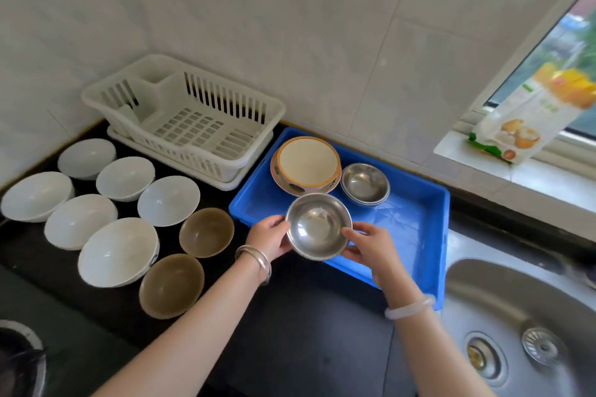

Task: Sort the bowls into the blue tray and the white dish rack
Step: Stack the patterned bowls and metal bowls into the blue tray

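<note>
A steel bowl (317, 225) hangs over the near left corner of the blue tray (416, 200). My left hand (269, 237) grips its left rim and my right hand (371, 243) grips its right rim. Inside the tray sit a stack of steel bowls (365, 184) and a cream bowl with an orange rim (308, 164). The white dish rack (190, 119) stands behind on the left with no bowls in it. Several white bowls (119, 251) and two brown bowls (206, 232) lie on the black counter at the left.
A steel sink (522, 309) with its drain lies at the right, touching the tray's edge. A food packet (532, 116) leans on the window sill at the far right. A stove burner (19, 354) shows at the bottom left corner.
</note>
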`<state>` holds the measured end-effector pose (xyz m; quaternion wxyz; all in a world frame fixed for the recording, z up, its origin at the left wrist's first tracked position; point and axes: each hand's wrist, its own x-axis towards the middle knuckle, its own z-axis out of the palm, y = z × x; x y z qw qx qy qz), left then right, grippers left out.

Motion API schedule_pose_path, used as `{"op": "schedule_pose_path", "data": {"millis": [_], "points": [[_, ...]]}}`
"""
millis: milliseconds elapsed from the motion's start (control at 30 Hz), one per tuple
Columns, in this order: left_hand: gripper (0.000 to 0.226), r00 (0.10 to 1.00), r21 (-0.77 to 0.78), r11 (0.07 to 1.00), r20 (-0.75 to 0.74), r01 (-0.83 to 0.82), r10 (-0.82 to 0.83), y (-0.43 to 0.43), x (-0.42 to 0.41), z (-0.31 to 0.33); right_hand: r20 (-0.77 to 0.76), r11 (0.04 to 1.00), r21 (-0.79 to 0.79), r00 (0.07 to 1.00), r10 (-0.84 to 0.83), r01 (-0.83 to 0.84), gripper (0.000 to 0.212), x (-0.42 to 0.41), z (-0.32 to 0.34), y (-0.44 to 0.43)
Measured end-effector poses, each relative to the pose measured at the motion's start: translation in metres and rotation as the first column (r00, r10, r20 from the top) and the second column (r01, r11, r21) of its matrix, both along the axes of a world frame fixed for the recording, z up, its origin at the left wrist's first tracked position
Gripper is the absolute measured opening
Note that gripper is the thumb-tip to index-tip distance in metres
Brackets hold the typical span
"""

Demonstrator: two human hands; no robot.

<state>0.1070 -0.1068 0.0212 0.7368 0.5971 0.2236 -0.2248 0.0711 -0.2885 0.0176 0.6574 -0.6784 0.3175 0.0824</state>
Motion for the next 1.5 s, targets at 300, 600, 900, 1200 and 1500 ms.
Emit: {"op": "schedule_pose_path", "data": {"millis": [300, 600, 900, 1200, 1500], "points": [[0.008, 0.994, -0.065, 0.995, -0.076, 0.074, -0.079, -0.103, 0.06, -0.006, 0.04, 0.98, -0.089, 0.984, -0.174, 0.177, 0.005, 0.044, -0.003, -0.089], [0.021, 0.993, 0.176, 0.978, -0.055, 0.11, -0.102, -0.164, 0.108, -0.031, 0.009, 0.975, -0.125, 0.983, -0.185, 0.185, 0.021, 0.093, -0.028, -0.129], [0.025, 0.999, 0.314, 0.949, -0.041, 0.025, -0.012, -0.179, 0.114, -0.051, -0.017, 0.962, -0.21, 0.984, -0.179, 0.172, 0.018, 0.115, -0.049, -0.134], [0.034, 0.998, 0.379, 0.923, -0.024, 0.069, -0.065, -0.182, 0.105, -0.056, 0.025, 0.914, -0.376, 0.988, -0.152, 0.15, 0.023, 0.117, -0.068, -0.123], [0.044, 0.998, 0.296, 0.953, -0.026, 0.068, -0.063, -0.178, 0.099, -0.063, 0.035, 0.936, -0.293, 0.98, -0.195, 0.197, 0.037, 0.113, -0.072, -0.111]]}}
